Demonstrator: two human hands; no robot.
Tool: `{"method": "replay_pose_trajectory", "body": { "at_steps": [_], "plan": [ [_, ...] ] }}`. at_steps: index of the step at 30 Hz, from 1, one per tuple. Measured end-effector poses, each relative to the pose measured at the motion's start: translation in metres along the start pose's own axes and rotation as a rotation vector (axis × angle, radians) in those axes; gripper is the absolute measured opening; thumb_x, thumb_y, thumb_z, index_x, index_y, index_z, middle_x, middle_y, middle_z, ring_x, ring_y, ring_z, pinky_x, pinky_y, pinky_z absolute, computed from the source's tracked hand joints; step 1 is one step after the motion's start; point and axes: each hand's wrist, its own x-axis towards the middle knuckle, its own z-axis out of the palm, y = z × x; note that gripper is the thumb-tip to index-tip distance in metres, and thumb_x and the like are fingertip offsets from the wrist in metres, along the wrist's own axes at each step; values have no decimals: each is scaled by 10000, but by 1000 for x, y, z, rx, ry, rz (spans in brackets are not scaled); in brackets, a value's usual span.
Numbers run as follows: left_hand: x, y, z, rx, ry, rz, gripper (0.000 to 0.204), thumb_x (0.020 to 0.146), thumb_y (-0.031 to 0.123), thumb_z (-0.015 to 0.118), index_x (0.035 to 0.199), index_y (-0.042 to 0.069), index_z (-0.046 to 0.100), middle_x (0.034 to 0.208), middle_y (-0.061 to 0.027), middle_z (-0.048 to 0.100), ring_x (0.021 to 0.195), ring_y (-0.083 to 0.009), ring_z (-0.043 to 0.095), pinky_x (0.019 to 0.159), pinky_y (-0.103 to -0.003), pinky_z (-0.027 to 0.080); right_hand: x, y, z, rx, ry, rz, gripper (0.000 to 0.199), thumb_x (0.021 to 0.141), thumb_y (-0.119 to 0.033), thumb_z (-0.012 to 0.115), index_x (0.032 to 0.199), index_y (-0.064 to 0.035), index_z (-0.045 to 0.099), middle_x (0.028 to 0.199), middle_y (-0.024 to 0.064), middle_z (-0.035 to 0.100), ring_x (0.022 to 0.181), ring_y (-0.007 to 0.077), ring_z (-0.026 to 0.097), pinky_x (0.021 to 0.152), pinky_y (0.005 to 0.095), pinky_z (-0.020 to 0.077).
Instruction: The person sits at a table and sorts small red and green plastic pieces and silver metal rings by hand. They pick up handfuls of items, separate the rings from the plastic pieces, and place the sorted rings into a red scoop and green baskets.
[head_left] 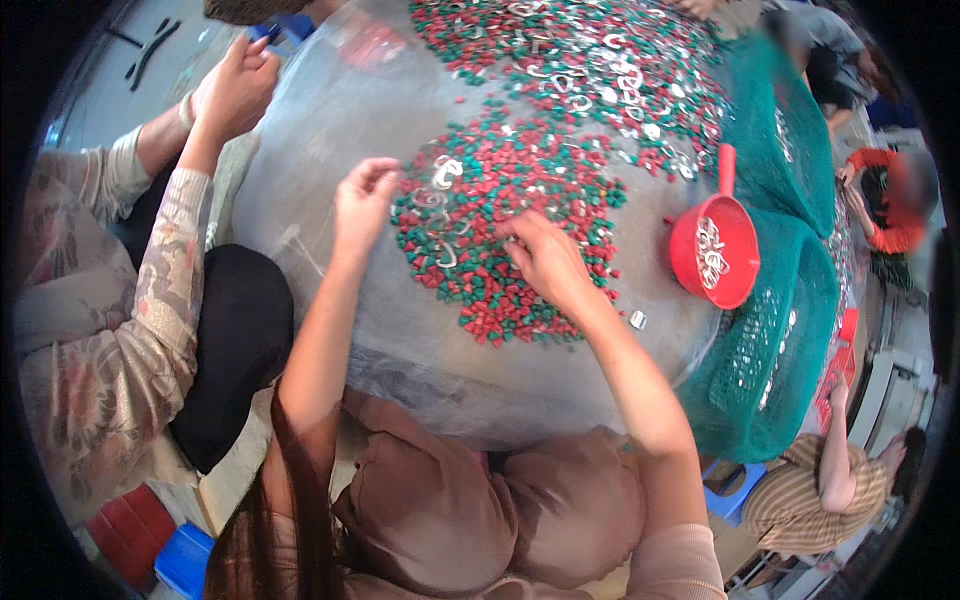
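Green and red pebble-like pieces lie in a loose heap on the grey table, with pale ring-shaped pieces among them. My left hand hovers at the heap's left edge, its fingers curled together; whatever they may hold is too small to make out. Over the middle of the heap, my right hand reaches down with its fingers drawn together at the pieces. Its fingertips are partly hidden, so I cannot name what is between them. A small silvery piece lies apart, near my right wrist.
A red dipper with pale rings inside stands right of the heap. Green mesh baskets line the table's right edge. Farther back spreads a larger mixed heap. A co-worker's hands are at the left; other people sit around.
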Motion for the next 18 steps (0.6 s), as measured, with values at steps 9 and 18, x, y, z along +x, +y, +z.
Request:
{"method": "replay_pose_trajectory", "body": {
  "at_steps": [9,18],
  "plan": [
    [5,-20,47,738,48,255,206,743,197,701,878,48,655,830,-113,633,832,-295,604,774,-418,477,132,21,56,-281,12,106,239,792,-129,608,1029,-100,620,1033,121,623,974,320,594,797,427,483],
    [18,-29,23,483,-67,111,178,797,190,680,917,59,683,901,-83,669,850,-215,634,755,-343,491,143,23,53,-2,-185,151,199,746,-121,692,936,-71,655,851,105,678,819,257,657,708,372,518]
  ]
}}
